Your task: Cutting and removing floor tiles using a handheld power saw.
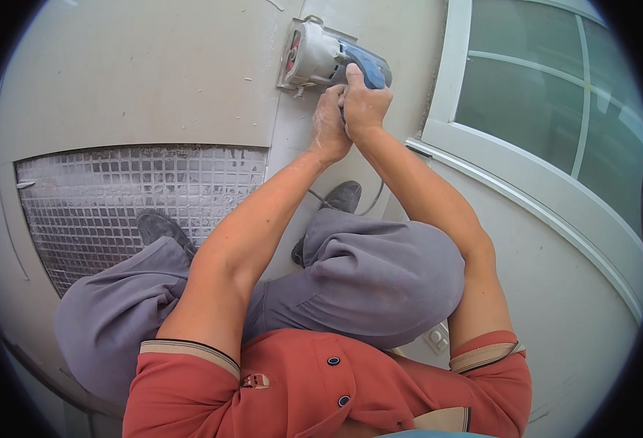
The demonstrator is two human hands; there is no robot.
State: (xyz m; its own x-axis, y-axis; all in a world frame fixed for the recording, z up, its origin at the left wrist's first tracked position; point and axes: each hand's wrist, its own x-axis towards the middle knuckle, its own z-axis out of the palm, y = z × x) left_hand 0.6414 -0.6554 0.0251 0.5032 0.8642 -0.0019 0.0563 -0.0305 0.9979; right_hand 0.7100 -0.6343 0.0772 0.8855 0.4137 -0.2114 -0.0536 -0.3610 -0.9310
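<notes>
A dust-coated circular saw with a blue handle and body rests on its flat base plate against a pale panel. My right hand is closed round the blue handle, its thumb laid over the top. Just beside it, my left hand is closed at the lower end of the handle, against my right hand. White dust covers the fingers of both. A thin straight line runs along the panel below the saw's plate. The blade's cutting edge is hidden by the guard and plate.
A dark cord loops near my shoe. Left, a grid-patterned recess lies beside the panel, with my other shoe over it. A white-framed window stands at the right, and a wall socket below it.
</notes>
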